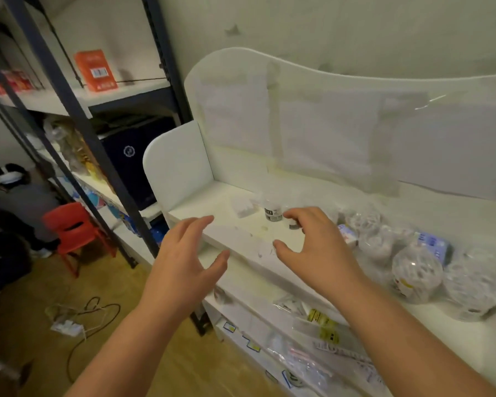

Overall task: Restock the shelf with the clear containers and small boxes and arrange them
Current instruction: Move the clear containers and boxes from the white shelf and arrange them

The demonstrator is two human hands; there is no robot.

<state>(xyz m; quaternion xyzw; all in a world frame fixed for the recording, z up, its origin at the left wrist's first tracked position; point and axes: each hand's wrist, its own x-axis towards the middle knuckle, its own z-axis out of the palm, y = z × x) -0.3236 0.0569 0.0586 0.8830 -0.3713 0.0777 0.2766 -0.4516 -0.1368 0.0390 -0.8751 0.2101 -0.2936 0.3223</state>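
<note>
Clear containers [417, 272] sit bunched up on the right part of the white shelf [229, 213], round see-through tubs wrapped in crinkly plastic, with some pale stuff inside that's too blurry to make out. One of them has a small yellow and red sticker low on its side, but I can't read it. Tucked in among them are small boxes [434, 245], a bluish-purple one behind the tubs and a white one with a red patch further left; the print on both is just a smear. Closer to the middle of the shelf stands a little clear bottle [272, 210] with a black-and-white label, text not legible, and there's a small clear bag just to its left. Both hands are out over the shelf, apart from each other and holding nothing: the left hand [188, 253] hovers at the front edge with fingers spread, the right hand [315, 242] is over the surface with fingers loosely bent, fingertips near the little bottle. The lower shelf [241, 308] underneath has clear bags with yellow labels and some card-like packs, none readable. Off to the left is a dark metal rack [78, 116] with an orange box [95, 70] showing a barcode, and a red plastic chair [75, 227] on the wooden floor.
</note>
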